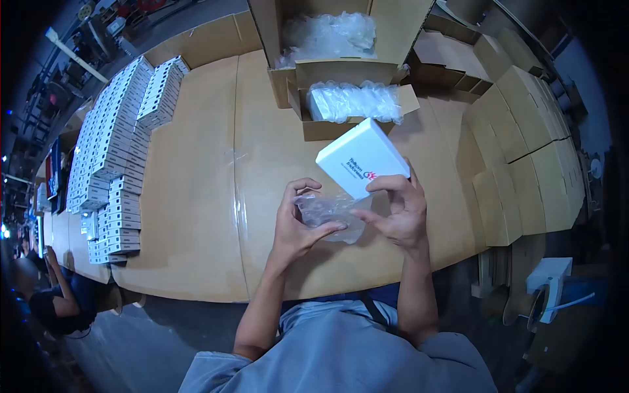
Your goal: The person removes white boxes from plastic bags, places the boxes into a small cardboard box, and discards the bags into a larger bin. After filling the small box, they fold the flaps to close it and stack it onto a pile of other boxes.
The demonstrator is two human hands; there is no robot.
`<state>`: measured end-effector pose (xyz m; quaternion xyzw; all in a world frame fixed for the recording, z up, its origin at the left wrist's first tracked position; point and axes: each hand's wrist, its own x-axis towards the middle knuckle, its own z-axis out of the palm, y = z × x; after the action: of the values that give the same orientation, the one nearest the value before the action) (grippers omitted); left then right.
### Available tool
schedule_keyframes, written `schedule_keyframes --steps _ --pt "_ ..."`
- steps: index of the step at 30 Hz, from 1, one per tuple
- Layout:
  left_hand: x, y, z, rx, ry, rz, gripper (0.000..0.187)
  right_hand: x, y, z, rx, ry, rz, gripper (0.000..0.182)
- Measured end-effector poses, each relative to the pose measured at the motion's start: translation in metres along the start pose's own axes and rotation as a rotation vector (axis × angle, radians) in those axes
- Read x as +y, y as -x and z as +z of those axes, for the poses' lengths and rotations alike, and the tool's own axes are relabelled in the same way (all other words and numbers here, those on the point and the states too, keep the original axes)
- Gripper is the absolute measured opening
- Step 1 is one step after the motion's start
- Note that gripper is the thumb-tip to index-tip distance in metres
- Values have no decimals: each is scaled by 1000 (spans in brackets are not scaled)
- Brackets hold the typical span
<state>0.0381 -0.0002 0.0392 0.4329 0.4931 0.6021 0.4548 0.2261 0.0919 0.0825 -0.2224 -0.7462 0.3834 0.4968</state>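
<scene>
A small white box (363, 157) printed "Telkom Indonesia" is tilted in my right hand (400, 213), its lower corner by my fingers. My right thumb points down at a clear plastic bag (344, 219) just below the box. My left hand (298, 223) is curled round the left side of that bag, thumb lying across it. Beyond the box stands an open carton (318, 133) holding items in bubble-like clear wrap (357, 101). Whether my right thumb also pinches the bag is hard to tell.
Stacked small white boxes (118, 131) line the left of the cardboard-covered table (190, 196). A bigger open carton (400, 33) with clear wrapping (334, 36) is at the back. Brown cartons (524, 150) stand at the right edge. Another person (59, 295) is far left.
</scene>
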Motion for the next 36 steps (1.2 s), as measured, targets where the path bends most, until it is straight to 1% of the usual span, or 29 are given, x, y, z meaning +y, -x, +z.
schedule_keyframes --steps 5,8,9,11,14,17,18,20,21,23,24,27,28,31,32,36 --pt "-2 -6 -3 16 38 -15 82 5 0 -1 -84 55 -40 40" --pt "0 -7 -9 -23 -22 -79 82 9 -3 -3 -101 25 -36 37" --pt "-1 -6 -9 -22 -13 -83 81 10 -2 -3 -104 9 -26 36" --pt "-2 -4 -9 -20 6 -91 78 11 -4 -7 -175 26 -5 32" --pt "-9 -4 -10 -38 -12 -31 73 12 -3 -9 -221 25 46 28" --pt "-9 -3 -8 -13 77 -88 63 5 -8 -5 -237 40 71 24" --pt "-11 -2 -9 -6 100 -129 56 3 -10 -4 -240 49 72 24" --pt "-17 1 -12 7 145 -209 44 9 -7 -4 -288 82 70 31" --pt "-20 1 -11 44 177 -229 38 12 -6 -3 -312 99 69 35" --pt "-27 3 -9 117 239 -271 27 10 0 5 -188 -85 262 42" --pt "-32 3 -8 135 231 -195 26 9 5 8 -123 -177 358 46" --pt "-38 4 -5 222 323 -137 33 24 25 12 36 -466 524 52" --pt "-40 4 -7 220 324 -122 36 31 33 14 25 -468 527 43" --pt "-42 2 -14 177 341 -74 34 40 43 16 29 -530 611 35" --pt "-43 1 -17 177 321 -96 31 40 44 15 28 -544 618 24" --pt "-40 -3 -21 194 333 -93 22 45 42 13 -16 -497 592 19"
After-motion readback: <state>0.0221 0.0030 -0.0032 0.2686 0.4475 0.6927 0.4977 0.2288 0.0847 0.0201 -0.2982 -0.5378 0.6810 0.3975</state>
